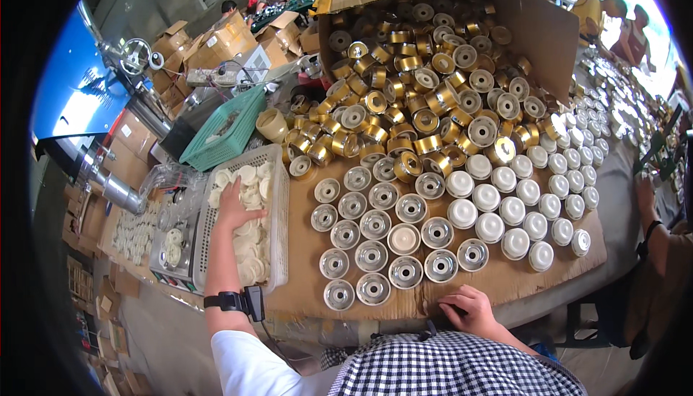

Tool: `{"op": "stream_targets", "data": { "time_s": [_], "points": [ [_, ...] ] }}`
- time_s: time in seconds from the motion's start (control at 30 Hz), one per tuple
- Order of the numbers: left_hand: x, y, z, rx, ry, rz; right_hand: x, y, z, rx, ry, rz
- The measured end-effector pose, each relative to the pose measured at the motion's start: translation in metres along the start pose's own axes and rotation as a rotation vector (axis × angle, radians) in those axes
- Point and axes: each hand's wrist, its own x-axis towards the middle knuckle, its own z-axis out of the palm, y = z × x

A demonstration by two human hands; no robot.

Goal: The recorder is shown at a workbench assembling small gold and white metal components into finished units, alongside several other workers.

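Note:
My left hand [234, 208] lies over a white plastic basket [279, 251], its fingers stretched out and its thumb spread, touching the thin off-white discs [250, 259] inside. Whether a disc sits under the fingertips is hidden. At the cardboard's front edge rests my right hand [473, 313], fingers loosely bent, thumb apart, nothing visible in it. Ahead of it stand rows of round metal cups [373, 257] with a central hole, silvery inside. One cup holds an off-white disc [403, 239]. Further right, rows of white domed round pieces [490, 228] cover the cardboard sheet [570, 262].
A large carton [538, 42] lies on its side at the back, spilling gold-rimmed cups [426, 100]. Left of it are a green basket [229, 127] and a machine with a handwheel [136, 57]. At the right edge another person's arm [646, 205] reaches in.

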Motion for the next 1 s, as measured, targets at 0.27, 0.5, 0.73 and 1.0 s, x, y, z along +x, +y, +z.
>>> {"op": "stream_targets", "data": {
  "time_s": [0.27, 0.5, 0.73, 1.0],
  "points": [
    [0.015, 0.053, 0.021, 0.024, -0.024, 0.065, 0.004, 0.002, 0.004, -0.07, 0.016, 0.079],
    [0.035, 0.041, 0.026, 0.09, -0.026, 0.277, 0.008, 0.002, 0.014, -0.159, 0.038, 0.102],
    [0.055, 0.066, 0.026, 0.223, -0.116, 0.214, 0.005, 0.006, 0.01, -0.13, 0.079, 0.084],
    [0.066, 0.07, 0.052, 0.129, -0.026, 0.231, -0.025, 0.037, 0.023, -0.054, 0.114, 0.099]
  ]
}}
